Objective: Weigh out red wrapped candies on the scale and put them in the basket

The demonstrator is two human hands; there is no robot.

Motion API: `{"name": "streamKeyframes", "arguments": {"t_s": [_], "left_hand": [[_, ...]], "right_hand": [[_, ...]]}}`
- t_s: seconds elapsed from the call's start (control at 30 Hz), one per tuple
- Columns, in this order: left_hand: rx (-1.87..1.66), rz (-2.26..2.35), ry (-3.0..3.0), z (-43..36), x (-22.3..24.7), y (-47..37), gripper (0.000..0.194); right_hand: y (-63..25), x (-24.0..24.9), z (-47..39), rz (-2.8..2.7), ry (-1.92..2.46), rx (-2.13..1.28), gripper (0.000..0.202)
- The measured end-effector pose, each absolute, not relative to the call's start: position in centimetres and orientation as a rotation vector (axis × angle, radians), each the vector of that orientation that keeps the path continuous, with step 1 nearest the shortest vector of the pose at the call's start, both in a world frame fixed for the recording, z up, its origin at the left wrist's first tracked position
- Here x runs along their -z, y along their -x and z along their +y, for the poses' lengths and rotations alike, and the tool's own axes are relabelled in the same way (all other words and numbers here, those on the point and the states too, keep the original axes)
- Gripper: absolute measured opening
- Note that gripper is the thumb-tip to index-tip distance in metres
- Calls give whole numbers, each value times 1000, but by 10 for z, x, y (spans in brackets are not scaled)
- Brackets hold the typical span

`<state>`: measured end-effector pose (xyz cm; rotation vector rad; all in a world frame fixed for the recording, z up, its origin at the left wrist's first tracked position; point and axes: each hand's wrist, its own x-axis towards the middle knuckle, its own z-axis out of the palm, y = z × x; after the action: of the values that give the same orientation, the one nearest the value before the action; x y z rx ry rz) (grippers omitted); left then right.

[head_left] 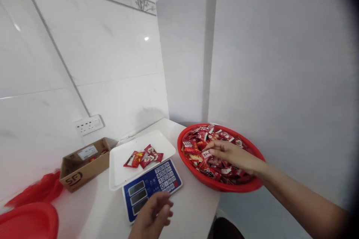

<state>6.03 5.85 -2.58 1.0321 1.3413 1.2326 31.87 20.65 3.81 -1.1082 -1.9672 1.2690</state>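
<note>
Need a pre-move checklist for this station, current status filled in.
1. Left hand unloaded: ok, loosely curled, nothing visible in it.
2. Right hand grip on a shiny red-wrapped packet: cannot tell; fingertips are at the packets in the round red plastic basin.
3. Small group of red packets inside the shallow white rectangular tray: ok, none over the rim.
4. Readout on the blue-panelled scale legible: not ok, windows look dark.
5. Brown cardboard box apart from tray: cannot tell, edges overlap in view.
</note>
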Motion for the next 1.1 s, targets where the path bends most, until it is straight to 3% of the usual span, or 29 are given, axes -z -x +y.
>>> {"name": "streamKeyframes", "arguments": {"t_s": [0.13,0.3,0.4,0.67,0.77,0.87,0.97,1.1], "left_hand": [[-1284,1207,-1091,79,2,-89,57],[-1416,1219,-1105,113,-14,-75,37],[-1485,1453,-1167,132,-17,-39,32],[-1322,2091,-1458,172,-7,38,22],[-1212,2170,-1574,181,0,38,25],[-1090,2203,-1737,188,7,28,44],[-722,2254,-1953,193,13,14,63],[-317,2261,-2116,199,18,3,63]], "right_hand": [[-270,-43,173,-1982,885,-1478,28],[-233,-33,171,-2069,791,-1482,39],[-234,-29,176,-2023,847,-1450,52],[-264,-26,167,-2120,1010,-1233,50],[-274,-22,171,-2103,1047,-1154,51],[-284,-23,174,-2091,1065,-1119,50],[-293,-23,175,-2111,1056,-1092,49],[-302,-19,176,-2140,1074,-1033,47]]}}
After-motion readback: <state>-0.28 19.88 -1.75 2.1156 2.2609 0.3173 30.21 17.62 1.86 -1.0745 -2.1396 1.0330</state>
